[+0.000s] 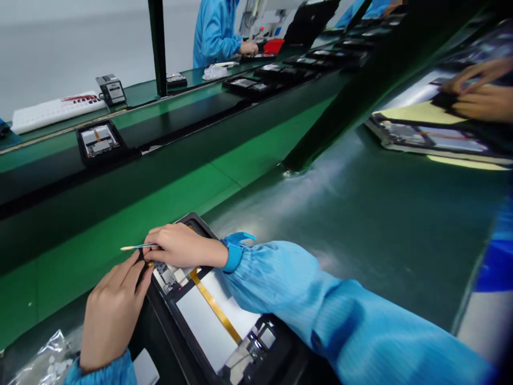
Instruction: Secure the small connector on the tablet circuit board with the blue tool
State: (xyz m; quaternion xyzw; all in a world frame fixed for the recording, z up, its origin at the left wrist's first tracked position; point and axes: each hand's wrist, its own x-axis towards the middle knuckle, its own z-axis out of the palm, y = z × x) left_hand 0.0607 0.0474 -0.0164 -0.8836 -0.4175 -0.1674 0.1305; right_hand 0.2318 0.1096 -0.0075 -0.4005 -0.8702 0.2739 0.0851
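An opened tablet (200, 331) lies at a slant in a black tray (195, 220), showing white battery panels, a circuit board and an orange ribbon cable (218, 310). My left hand (114, 305) is closed at its upper left corner, thumb and fingers around the dark edge; any small part between them is hidden. Over the upper circuit board, my right hand (172, 243) is closed, with a thin pale-tipped stick (130, 247) jutting left from its fingers. Its fingertips meet those of my left hand near a tiny orange bit. Part of the board is covered by the right hand.
A conveyor (168, 125) carries several opened devices, including one tablet (98, 140). A dark green post (332, 117) slants across the bench. Another person's hands (481, 88) are at a device (436, 136) on the right. A clear plastic bag (48, 358) lies lower left.
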